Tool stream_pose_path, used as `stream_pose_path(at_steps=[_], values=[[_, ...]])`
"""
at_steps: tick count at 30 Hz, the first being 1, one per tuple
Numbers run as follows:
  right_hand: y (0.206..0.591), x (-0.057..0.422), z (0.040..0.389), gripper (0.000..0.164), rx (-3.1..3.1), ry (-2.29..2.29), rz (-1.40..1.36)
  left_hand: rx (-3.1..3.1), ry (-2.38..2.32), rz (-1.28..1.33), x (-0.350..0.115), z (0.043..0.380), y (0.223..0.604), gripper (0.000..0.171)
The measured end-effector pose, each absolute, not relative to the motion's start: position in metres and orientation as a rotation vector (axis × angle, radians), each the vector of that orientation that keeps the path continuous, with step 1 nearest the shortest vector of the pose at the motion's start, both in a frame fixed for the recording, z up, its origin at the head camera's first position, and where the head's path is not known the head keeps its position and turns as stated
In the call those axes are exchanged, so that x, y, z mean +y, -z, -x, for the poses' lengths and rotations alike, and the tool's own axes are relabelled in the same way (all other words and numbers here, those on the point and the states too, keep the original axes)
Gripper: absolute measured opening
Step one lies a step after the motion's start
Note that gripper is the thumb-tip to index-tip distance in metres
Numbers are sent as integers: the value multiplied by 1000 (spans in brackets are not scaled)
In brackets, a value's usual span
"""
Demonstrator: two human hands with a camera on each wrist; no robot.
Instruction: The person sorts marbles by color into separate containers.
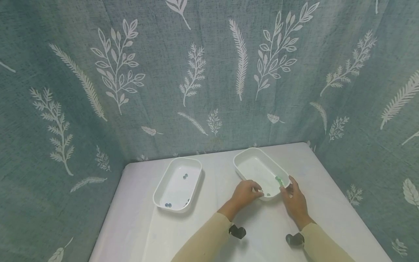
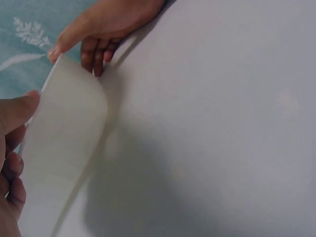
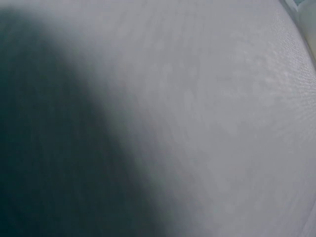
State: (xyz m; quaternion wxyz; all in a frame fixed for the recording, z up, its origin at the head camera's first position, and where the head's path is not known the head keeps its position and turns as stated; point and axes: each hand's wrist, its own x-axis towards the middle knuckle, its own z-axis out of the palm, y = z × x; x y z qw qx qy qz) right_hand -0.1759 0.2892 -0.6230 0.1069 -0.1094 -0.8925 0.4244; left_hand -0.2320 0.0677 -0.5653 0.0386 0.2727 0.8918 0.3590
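Observation:
A white rectangular tray with rounded corners (image 1: 253, 168) is at the right on the table, with several small green glass-like marbles (image 1: 279, 180) near its right wall and close end. My left hand (image 1: 244, 195) pinches the rim at its near left corner; the left wrist view has that hand (image 2: 12, 148) at the left edge, thumb on the rim. At the near right corner my right hand (image 1: 295, 202) grips the wall between thumb and fingers. In the right wrist view only white cloth and a dark blur show, the hand itself being out of sight.
A second white tray (image 1: 177, 210) stands to the left with several small bluish round pieces (image 1: 168, 205) in it. White cloth (image 1: 209, 222) covers the table. A teal curtain with white leaf prints (image 1: 216, 72) hangs behind and along both sides.

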Motion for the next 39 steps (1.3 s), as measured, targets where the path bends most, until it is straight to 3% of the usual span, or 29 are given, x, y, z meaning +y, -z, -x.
stream_pose_path(at_steps=[23, 39], values=[[625, 289, 177, 74, -2623, -1237, 328, 2736, -1138, -784, 55, 228, 566, 12], [627, 292, 178, 74, -2608, -1277, 317, 2826, -1109, -708, -5, 221, 581, 11]])
